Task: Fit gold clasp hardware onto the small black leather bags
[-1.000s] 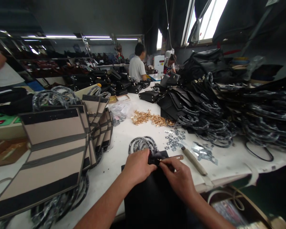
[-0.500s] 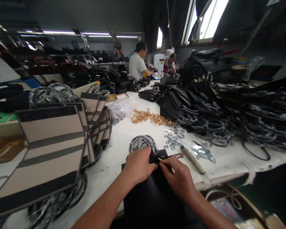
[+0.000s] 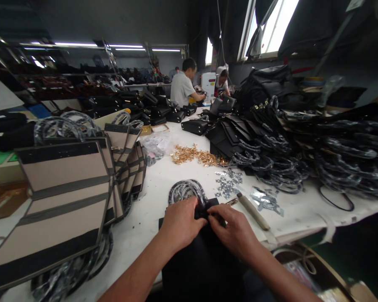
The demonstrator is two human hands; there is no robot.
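A black bag panel [image 3: 201,268] lies in front of me at the table's near edge. My left hand [image 3: 181,222] is closed on its upper part, thumb pressed on the near side. My right hand [image 3: 234,226] pinches at the same spot, its fingertips nearly meeting the left thumb; what lies between them is hidden. Just beyond the hands, plastic-wrapped handles [image 3: 184,191] form loops on the table. A slim metal piece with a slot [image 3: 232,202] shows past the right hand, beside a tool with a pale grip [image 3: 254,212].
Small metal plates [image 3: 228,182] and a heap of gold-coloured fittings [image 3: 184,154] lie farther back. Folded bag panels [image 3: 72,172] stand at left; black bag pieces with wrapped handles [image 3: 267,157] pile up at right. A co-worker [image 3: 182,88] sits at the far end.
My right fingertips have pushed in closer to the left thumb. The small gold-coloured piece seen at them before is now hidden. The view has shifted slightly.
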